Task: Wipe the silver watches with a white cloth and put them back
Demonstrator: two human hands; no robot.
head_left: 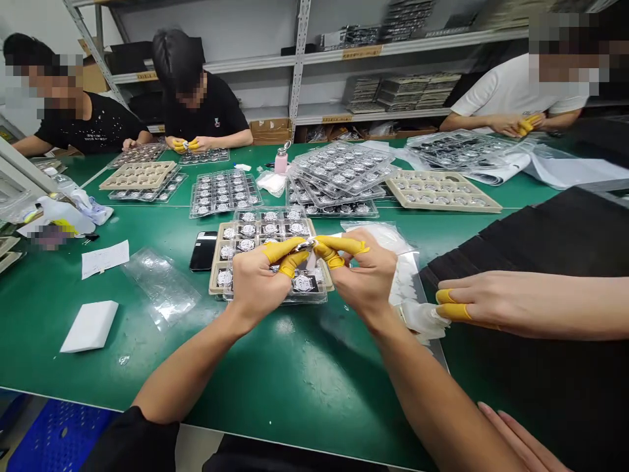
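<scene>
- Left hand (pixel 258 285) and right hand (pixel 366 275): both grips nearly closed, the fingers in yellow finger cots (pixel 339 244) pinching from opposite sides a small silvery piece (pixel 304 246); its exact shape is hidden by the fingers.
- Location of the piece: held between the hands, above the far end of the trays.
- Step in hand (judged): close two-handed fingertip work on this single piece. The next move calls for a steady pinch, since the piece is small and sits over packed trays.
- Below the hands: a beige tray (pixel 215 282) of round black-and-silver badges (pixel 247 229), with a clear blister tray (pixel 314 296) at its near edge.
- Lower left of the hands: a black smartphone (pixel 203 251), a clear plastic sheet (pixel 160 285) and a white foam block (pixel 90 326) on the green table (pixel 314 393).
- Right of frame: a co-worker's hand (pixel 511 305), also in yellow cots, beside a crumpled white bag (pixel 422 319).
- Upper middle: stacked blister trays (pixel 339 172) and a pink bottle (pixel 281 159).
</scene>
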